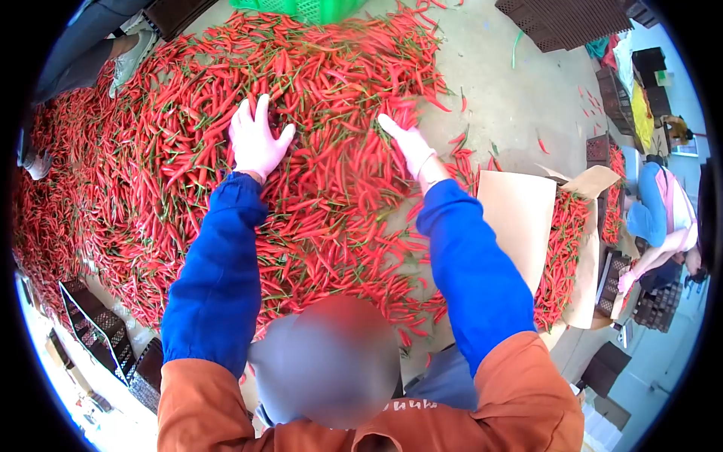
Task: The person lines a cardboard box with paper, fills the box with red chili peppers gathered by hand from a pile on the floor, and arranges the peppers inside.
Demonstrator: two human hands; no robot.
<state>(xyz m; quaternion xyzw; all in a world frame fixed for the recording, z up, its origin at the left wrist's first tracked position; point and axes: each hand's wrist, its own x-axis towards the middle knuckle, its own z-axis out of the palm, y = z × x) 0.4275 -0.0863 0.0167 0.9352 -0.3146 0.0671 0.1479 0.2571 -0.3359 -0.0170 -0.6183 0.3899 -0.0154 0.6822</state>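
**Both your hands are down in the red chillies [316, 218]**

Your left hand [260, 139] lies back-up on the pile, its fingers spread wide and the thumb held well out to the side. Chillies lie beyond those fingertips, between finger and thumb, and all around the wrist; you have no visible grip on any. Your right hand [409, 147] is near the pile's right edge, one digit reaching out toward your left. Chillies sit just beside it, and those past its knuckles are blurred. The rest of its fingers are hard to make out, so how far they are open, or whether they hold anything, I cannot tell. A strip of chillies separates your two hands.

Past your wrists come your blue sleeves [218, 264], then your orange top [527, 384]. To the right of your right forearm stands a box lined with brown paper [516, 218], with more chillies inside it. The pile spreads far off to your left over the pale floor [512, 113]. Beyond it, ahead of you, is a green crate [301, 7]; a grey shoe [132, 64] rests among the chillies at the far left. Stacked dark crates [561, 22] stand at the far right, and another person [666, 203] bends near the right edge of your view.
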